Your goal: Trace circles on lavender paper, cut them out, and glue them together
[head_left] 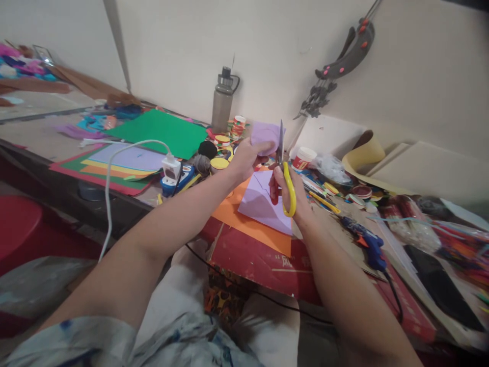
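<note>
Paper (263,133) is being pinched aloft by the left hand (245,157), seemingly steadying it against scissors (286,169) the right hand (299,196) is gripping.

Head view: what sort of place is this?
Probably a craft workspace: the scissors in the right hand, a blue glue gun and a large green sheet suggest it.

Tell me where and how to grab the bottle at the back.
Best gripped, I'd judge, around the tall cylindrical body of the bottle, coming from the near side: it stands upright with the wall behind, and its lid loop juts right.
</note>
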The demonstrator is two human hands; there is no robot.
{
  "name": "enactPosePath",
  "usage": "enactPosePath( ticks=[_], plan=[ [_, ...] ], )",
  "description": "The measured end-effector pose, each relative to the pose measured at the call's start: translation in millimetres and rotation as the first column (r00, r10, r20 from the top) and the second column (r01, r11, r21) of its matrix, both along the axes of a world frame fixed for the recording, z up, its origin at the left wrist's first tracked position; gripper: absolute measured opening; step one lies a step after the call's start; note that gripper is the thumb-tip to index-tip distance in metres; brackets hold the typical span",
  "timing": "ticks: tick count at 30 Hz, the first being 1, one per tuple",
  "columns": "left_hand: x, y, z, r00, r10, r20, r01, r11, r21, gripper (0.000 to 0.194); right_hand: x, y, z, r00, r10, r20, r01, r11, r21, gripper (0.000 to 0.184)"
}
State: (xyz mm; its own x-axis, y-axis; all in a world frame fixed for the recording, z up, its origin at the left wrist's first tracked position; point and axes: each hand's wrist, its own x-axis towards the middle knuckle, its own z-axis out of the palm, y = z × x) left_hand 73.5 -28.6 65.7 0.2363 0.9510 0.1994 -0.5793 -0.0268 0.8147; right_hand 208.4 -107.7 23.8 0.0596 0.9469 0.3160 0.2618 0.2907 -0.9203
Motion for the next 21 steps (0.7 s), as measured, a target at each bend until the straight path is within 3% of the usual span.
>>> enactPosePath(
  ticks=[8, 15, 21],
  plan=[
    [0, -2, 1.6, 1.0, 0.01, 0.016, -0.01, 1.0, -0.008, 0.026, 0, 1, -1.7, 1.0, 0.024, -0.001, -0.024, 1.0, -0.004, 0.072],
    [3, 5, -3.7, 0.993, 0.12, -0.021, -0.12, 0.993, 0.012, 0.032, 3, 7, -6.6, 0.998, 0.062, 0.013, -0.062, 0.997, 0.035, 0.069],
    [6, 0, -5.9, 0.996, 0.069, -0.062, -0.066, 0.997, 0.046, 0.022, 7, 10, -11.4, 0.998, 0.048, -0.031, -0.047, 0.999, 0.026, 0.067]
  ],
)
